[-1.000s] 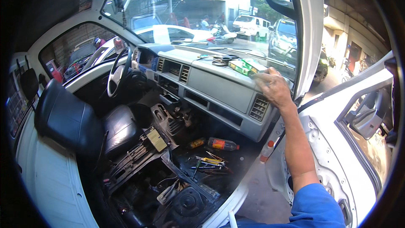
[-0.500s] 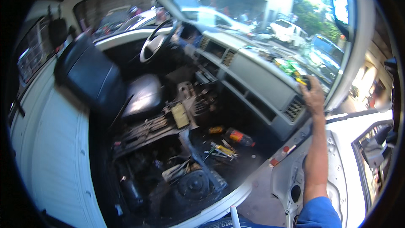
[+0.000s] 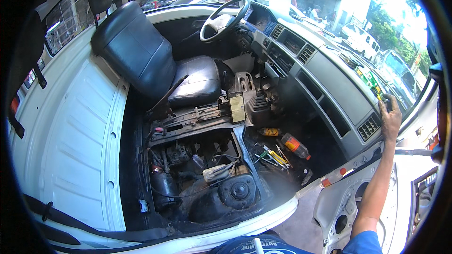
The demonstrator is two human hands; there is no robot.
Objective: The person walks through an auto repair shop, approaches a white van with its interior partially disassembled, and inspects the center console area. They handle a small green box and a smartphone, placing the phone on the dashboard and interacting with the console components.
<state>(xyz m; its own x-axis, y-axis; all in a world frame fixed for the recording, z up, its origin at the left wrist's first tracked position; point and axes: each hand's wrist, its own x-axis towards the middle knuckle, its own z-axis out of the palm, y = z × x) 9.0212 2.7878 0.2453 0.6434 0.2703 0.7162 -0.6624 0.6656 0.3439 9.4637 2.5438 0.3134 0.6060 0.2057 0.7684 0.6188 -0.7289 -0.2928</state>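
The dashboard (image 3: pixel 329 77) at far right looks like matt grey plastic. The driver's seat (image 3: pixel 141 56) at far left is glossy black vinyl, its cushion smooth and shiny. The cab wall (image 3: pixel 75 131) at left is painted white metal, ribbed and slightly glossy. The near engine bay (image 3: pixel 202 178) shows dull, grimy metal.

Right hand (image 3: pixel 390 121) on grey dashboard (image 3: pixel 329 77) corner
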